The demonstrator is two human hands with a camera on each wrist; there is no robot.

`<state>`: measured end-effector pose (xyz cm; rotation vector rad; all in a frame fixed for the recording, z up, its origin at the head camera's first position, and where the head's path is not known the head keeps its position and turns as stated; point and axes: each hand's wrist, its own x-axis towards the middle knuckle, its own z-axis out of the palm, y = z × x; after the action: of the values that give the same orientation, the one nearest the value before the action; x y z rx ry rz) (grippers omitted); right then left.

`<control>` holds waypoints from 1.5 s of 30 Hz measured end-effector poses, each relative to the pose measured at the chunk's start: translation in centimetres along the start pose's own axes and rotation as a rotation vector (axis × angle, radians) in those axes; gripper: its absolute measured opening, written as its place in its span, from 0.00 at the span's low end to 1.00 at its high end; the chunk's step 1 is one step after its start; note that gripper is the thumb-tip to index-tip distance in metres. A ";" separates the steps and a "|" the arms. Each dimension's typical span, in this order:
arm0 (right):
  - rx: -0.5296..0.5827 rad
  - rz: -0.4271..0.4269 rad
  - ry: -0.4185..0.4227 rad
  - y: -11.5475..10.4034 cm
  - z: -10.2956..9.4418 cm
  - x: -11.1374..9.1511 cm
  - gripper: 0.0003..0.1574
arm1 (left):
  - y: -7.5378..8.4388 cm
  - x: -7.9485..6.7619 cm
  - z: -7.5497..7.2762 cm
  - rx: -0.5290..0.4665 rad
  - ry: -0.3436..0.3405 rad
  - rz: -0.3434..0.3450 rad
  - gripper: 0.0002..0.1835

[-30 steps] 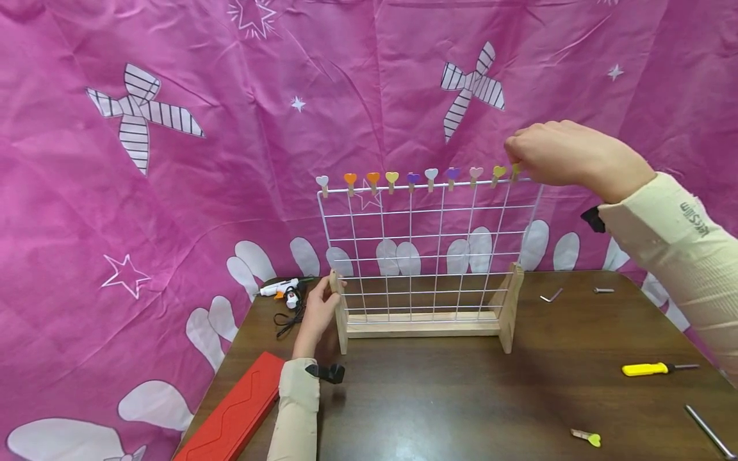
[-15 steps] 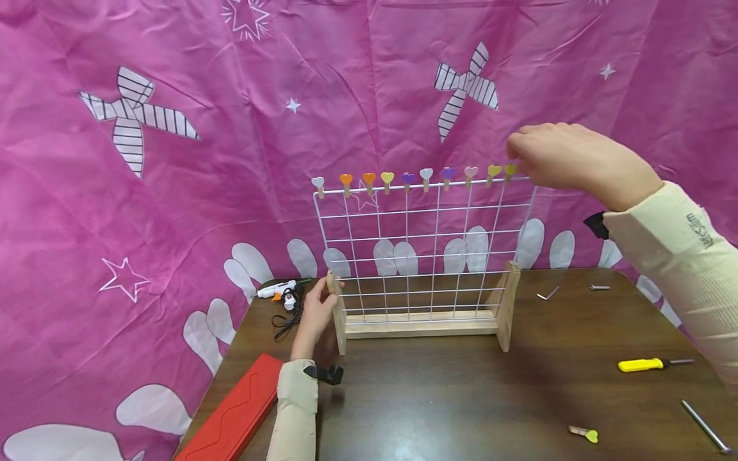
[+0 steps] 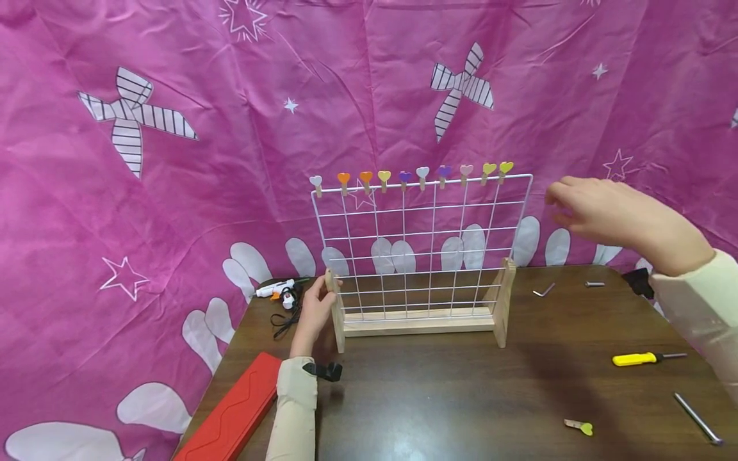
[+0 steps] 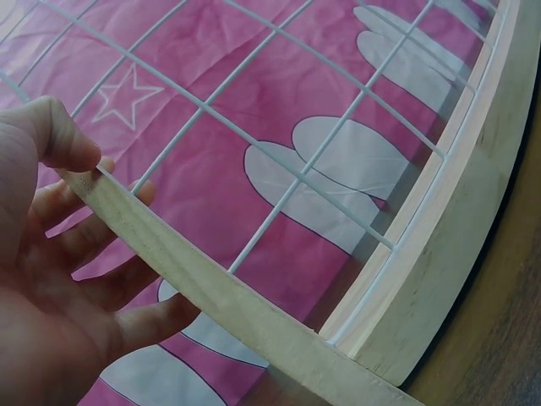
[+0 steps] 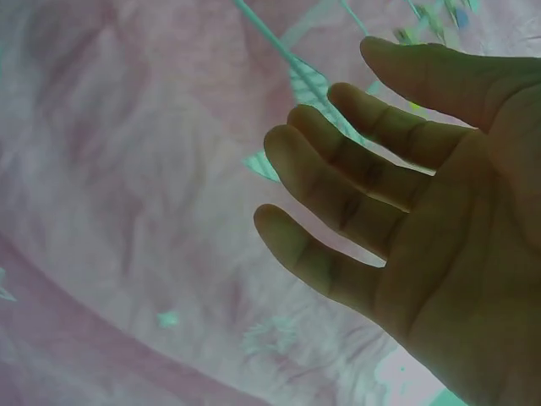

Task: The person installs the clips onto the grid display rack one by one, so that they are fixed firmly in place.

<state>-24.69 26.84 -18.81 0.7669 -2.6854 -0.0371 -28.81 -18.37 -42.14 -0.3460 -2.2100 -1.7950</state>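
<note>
A white wire grid (image 3: 432, 234) stands upright in a wooden stand (image 3: 421, 324) on the table. Along its top bar sits a row of small clothespins with coloured hearts, the rightmost a yellow heart clothespin (image 3: 505, 169). My left hand (image 3: 314, 314) grips the top of the stand's left wooden upright (image 4: 194, 271), thumb on the near side and fingers behind. Right of the grid, my right hand (image 3: 617, 211) is in the air with nothing in it, its fingers loosely bent in the right wrist view. Another yellow heart clothespin (image 3: 578, 426) lies at the table's front right.
A yellow screwdriver (image 3: 640, 359) and a metal rod (image 3: 697, 419) lie at the right, a hex key (image 3: 544, 291) and a bolt (image 3: 594, 284) farther back. At the left are a white glue gun (image 3: 278, 288) with its cord and a red box (image 3: 233, 410).
My right hand has let go of the rightmost yellow heart clothespin, which stays on the top bar, and moved right and down. The left hand keeps its hold on the upright.
</note>
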 end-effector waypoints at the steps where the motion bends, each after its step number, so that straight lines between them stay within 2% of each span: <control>1: -0.001 -0.003 0.001 0.0 0.7 -0.6 0.10 | -0.1 0.0 0.0 0.003 0.001 0.002 0.19; 4: 0.015 -0.026 0.009 0.0 2.5 -2.1 0.11 | -0.1 0.1 -0.1 0.005 0.002 0.007 0.18; 10: 0.064 -0.124 0.100 0.1 6.5 -5.5 0.14 | -0.1 0.4 -0.1 -0.008 -0.003 -0.003 0.18; 15: 0.123 -0.133 0.116 -0.3 10.2 -8.5 0.17 | 0.0 0.3 0.1 -0.025 0.004 -0.003 0.18; 23: 0.285 -0.127 0.021 -0.8 16.3 -13.2 0.17 | -0.4 0.3 -0.1 -0.028 0.005 -0.007 0.18; 28: 0.390 -0.103 -0.070 -1.3 19.1 -15.8 0.14 | -0.4 0.5 -0.1 -0.024 0.001 -0.001 0.19; 34: 0.509 -0.064 -0.220 -1.7 20.9 -18.6 0.08 | -0.3 0.5 -0.1 -0.040 -0.008 0.012 0.19; 42: 0.718 -0.055 -0.359 -1.6 22.5 -21.2 0.14 | -0.4 0.3 -0.1 -0.038 -0.023 0.008 0.20; 45: 0.777 -0.049 -0.373 -1.5 23.0 -21.7 0.15 | -0.4 0.3 0.0 -0.042 -0.023 0.007 0.20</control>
<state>-14.45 35.13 -47.61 1.1236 -3.0228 0.9904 -29.24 -18.42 -42.44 -0.3846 -2.1864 -1.8444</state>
